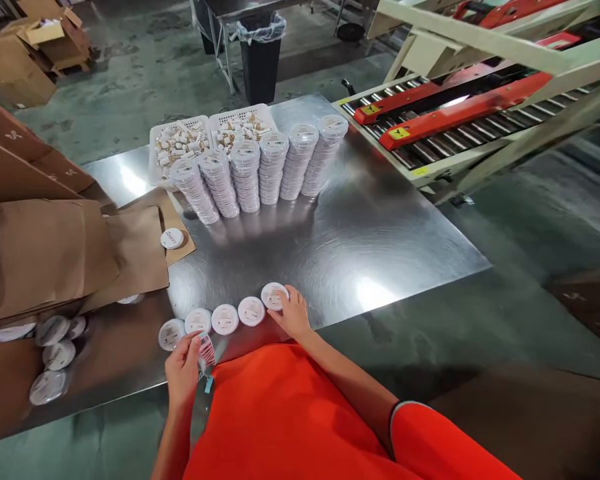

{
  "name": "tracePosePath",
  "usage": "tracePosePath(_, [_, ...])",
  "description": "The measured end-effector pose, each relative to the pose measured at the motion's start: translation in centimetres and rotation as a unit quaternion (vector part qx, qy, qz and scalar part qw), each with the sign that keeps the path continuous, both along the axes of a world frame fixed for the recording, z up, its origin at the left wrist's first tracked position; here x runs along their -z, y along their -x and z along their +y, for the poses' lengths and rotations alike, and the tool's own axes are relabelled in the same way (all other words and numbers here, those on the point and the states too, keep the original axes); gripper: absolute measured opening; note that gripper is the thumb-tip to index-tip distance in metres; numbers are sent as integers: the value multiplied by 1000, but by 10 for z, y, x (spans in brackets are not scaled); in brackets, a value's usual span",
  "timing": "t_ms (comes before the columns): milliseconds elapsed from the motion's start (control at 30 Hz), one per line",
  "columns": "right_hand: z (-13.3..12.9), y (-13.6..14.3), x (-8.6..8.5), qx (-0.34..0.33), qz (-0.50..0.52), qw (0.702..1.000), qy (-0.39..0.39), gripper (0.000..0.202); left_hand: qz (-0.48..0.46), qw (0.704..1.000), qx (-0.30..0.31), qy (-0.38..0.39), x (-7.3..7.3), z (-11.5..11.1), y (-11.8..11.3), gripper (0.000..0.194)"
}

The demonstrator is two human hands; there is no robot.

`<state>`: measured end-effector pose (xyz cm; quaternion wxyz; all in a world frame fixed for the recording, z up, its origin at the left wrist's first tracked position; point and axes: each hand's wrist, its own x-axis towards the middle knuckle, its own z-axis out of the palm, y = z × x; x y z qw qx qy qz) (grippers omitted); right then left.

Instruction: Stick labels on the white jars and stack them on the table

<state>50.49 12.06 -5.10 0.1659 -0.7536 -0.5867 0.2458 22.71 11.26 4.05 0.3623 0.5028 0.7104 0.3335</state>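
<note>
Several round white containers point(225, 319) form a row along the near edge of the metal table point(405, 247). My right hand point(293, 313) has its fingers around the rightmost container point(274, 296), which sits a little farther back than the others. Near the left end of the row, my left hand point(183, 370) pinches a strip of red-and-white printed labels point(207, 349) that hangs down by the table edge. Behind the row stand several tall stacks of clear-lidded containers point(271, 170). One more white container point(172, 238) lies on brown cardboard to the left.
Two white baskets point(154, 157) of small white and tan pieces sit behind the stacks. An open cardboard box point(10, 347) at the left holds more round containers. A roller conveyor with red rails point(470, 110) adjoins the far right; a black bin point(263, 70) stands beyond.
</note>
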Motion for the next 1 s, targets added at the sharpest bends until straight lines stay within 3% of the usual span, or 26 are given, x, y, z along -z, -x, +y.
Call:
tracePosePath(67, [5, 19, -26, -31, 180, 983, -22, 35, -3, 1000, 5, -18, -11, 4, -9, 43])
tracePosePath(167, [13, 60, -66, -133, 462, 877, -17, 35, -2, 998, 37, -51, -27, 8, -19, 39])
tracePosePath(200, [15, 74, -77, -150, 521, 840, -13, 38, 0, 997, 48, -60, -31, 8, -20, 38])
tracePosePath(267, [17, 97, -95, -157, 576, 802, -10, 33, 8, 995, 61, -73, -36, 7, -19, 38])
tracePosePath(400, [17, 115, -110, -124, 579, 806, 1, 12, 11, 994, 62, -86, -36, 0, -10, 35])
tracePosePath(700, [8, 108, -109, -106, 580, 807, 32, 19, -121, 992, 43, 8, -41, -10, -16, 30])
tracePosePath(1000, [6, 104, -107, -45, 569, 821, 4, 29, 0, 1000, 26, -16, -41, -5, -32, 47])
